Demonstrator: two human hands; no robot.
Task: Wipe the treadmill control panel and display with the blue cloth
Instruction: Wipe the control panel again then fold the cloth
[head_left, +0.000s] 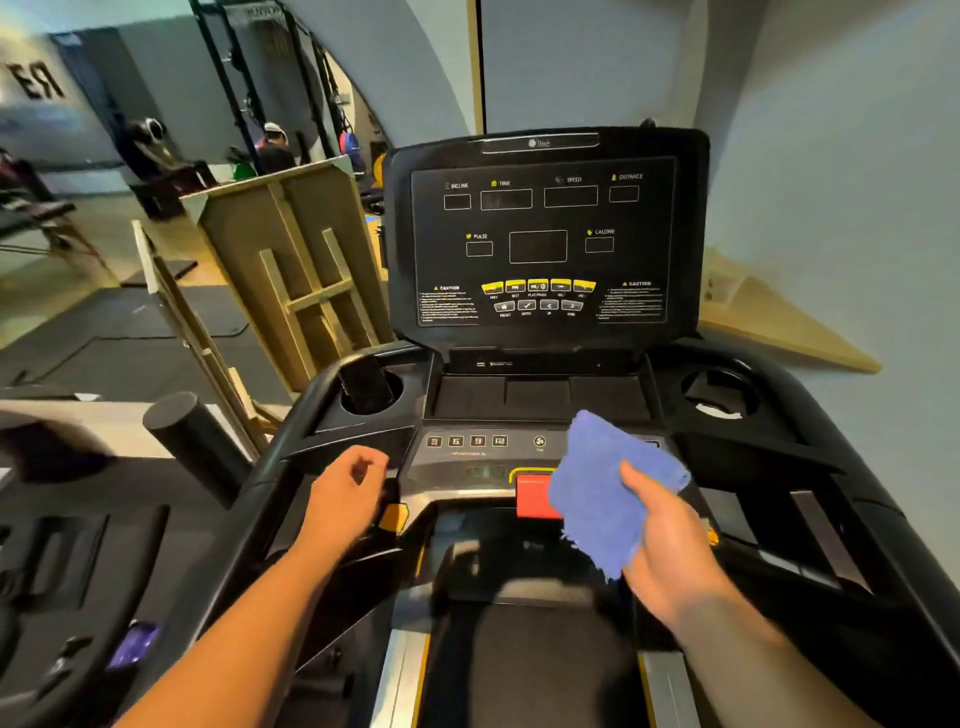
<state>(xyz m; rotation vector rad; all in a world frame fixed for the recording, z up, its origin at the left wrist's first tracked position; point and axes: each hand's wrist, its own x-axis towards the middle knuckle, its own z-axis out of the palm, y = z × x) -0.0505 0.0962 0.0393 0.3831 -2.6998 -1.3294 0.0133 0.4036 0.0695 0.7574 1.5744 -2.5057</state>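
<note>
The right hand (670, 535) holds the blue cloth (608, 488), with the thumb on top and the other fingers tucked under it. The cloth is spread out in front of the low control panel (467, 452), on its right side. It hides part of the red stop button (535, 496) near the middle. I cannot tell if the cloth touches the panel.

The left hand (348, 493) is at the left edge of the treadmill, by the black handlebar (291, 436). Its fingers are curled, but I cannot tell if they hold the bar.

Farther away, the big dark display (543, 239) stands up tall. It has little boxes marked incline, time, speed and distance. A row of yellow buttons (537, 286) sits lower down on it. A cup holder (371, 392) is on the left, and another cup holder (719, 397) is on the right.
</note>
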